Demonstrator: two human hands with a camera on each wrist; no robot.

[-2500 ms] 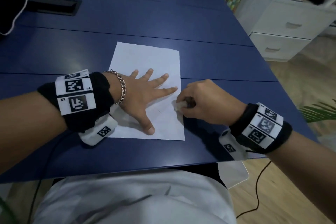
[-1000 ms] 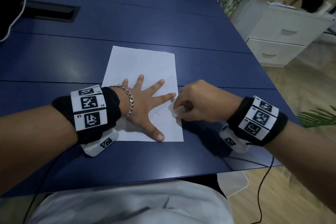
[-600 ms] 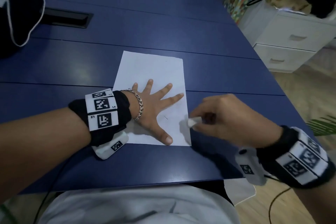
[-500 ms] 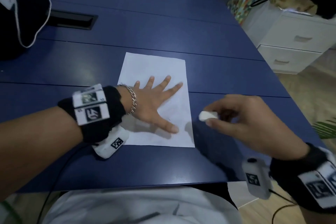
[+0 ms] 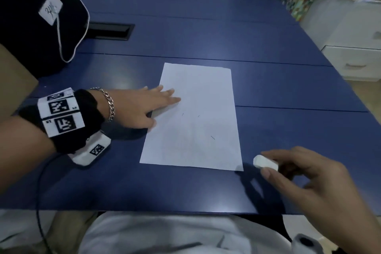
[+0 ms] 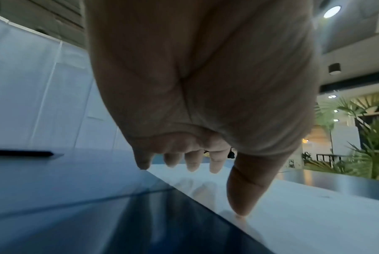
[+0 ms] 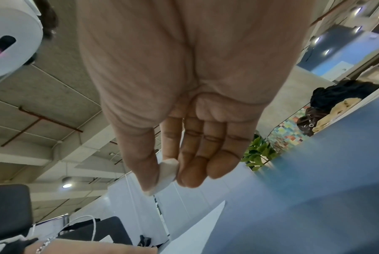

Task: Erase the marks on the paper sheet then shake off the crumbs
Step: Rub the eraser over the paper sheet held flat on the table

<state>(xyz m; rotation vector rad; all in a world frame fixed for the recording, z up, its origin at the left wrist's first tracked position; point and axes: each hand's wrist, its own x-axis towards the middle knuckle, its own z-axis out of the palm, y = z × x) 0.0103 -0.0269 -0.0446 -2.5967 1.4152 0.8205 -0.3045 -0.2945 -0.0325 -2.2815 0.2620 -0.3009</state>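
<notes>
With a few short marks apparently left on the paper sheet, which lies on the counter under the left hand's flat fingers, erasing looks unfinished: the right hand, pinching the eraser just off the sheet's near corner, would need to return.

Dim, cool light falls from round ceiling lamps, leaving soft glare patches on the glossy dark-blue desk near its front edge and beside the white paper sheet. The right hand casts a dark shadow toward the front edge and is motion-blurred. Both wrist views bend strongly at their edges, with the near palms soft and the blue desk surface smeared.
</notes>
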